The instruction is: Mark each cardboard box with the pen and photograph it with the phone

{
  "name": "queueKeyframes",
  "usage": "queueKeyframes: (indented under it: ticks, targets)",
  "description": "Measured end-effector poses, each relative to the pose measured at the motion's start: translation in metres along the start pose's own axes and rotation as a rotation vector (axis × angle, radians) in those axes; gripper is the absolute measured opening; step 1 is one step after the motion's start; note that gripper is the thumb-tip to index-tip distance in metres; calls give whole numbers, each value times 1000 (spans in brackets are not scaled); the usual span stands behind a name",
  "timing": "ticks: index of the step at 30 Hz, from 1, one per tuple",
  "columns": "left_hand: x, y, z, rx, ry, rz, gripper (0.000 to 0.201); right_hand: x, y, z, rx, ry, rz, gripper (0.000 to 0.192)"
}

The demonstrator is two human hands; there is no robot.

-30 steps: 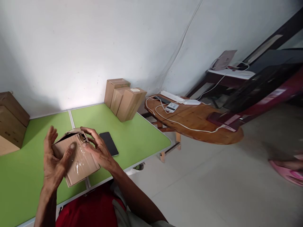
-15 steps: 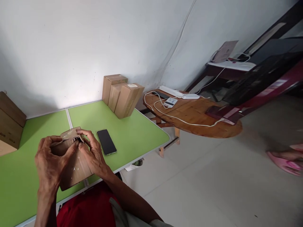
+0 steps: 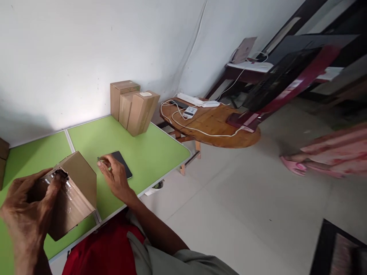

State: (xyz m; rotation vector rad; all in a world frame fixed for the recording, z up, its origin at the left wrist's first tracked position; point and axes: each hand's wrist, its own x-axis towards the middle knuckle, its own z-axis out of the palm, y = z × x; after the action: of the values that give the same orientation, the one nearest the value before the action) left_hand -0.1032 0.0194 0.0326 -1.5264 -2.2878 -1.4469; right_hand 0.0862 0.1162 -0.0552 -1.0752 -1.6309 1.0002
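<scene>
A brown cardboard box (image 3: 82, 177) is tilted above the near side of the green table (image 3: 169, 151). My left hand (image 3: 30, 206) is closed on its left side, with the thumb at a ragged, torn hole in the taped face. What lies inside the box is dark and hidden. My right hand (image 3: 116, 177) is apart from the box, to its right, fingers pinched together. Something small and greenish shows at its fingertips, too small to name. Behind that hand lies a black smartphone (image 3: 123, 164), partly covered by it.
Several closed cardboard boxes (image 3: 140, 114) stand at the table's back right corner; another box (image 3: 3, 152) is at the left edge. A wooden oval table (image 3: 212, 126) holds a power strip (image 3: 190, 99) and white cables. A person in pink sandals (image 3: 294, 166) is on the right.
My right hand has left the torn end of the box and moved right, near the phone. The box has turned, showing its side. The view has shifted right, and more of the other person shows.
</scene>
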Motion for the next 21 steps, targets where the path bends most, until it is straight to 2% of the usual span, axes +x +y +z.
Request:
queueKeyframes:
  ticks: [2, 4, 7, 11, 15, 18, 21]
  targets:
    - [1, -4, 2, -17, 11, 17, 53, 3, 19, -6, -365, -108, 172, 22]
    - [3, -6, 6, -17, 33, 49, 48, 4, 31, -4, -561, -217, 308, 14]
    - [3, -7, 12, -22, 29, 70, 43, 2, 36, 11, -620, -245, 409, 17]
    - [4, -6, 13, -19, 21, 118, 46, 5, 39, 24, -605, -209, 485, 25]
    - [6, -10, 12, 30, -11, 204, 46, 14, 40, 8, -394, -196, 454, 9]
    - [7, -12, 13, 66, -31, 263, 44, 15, 29, -16, -146, -207, 392, 24]
    - [6, -13, 17, 87, -27, 329, 42, 9, 6, -37, 419, -220, 265, 39]
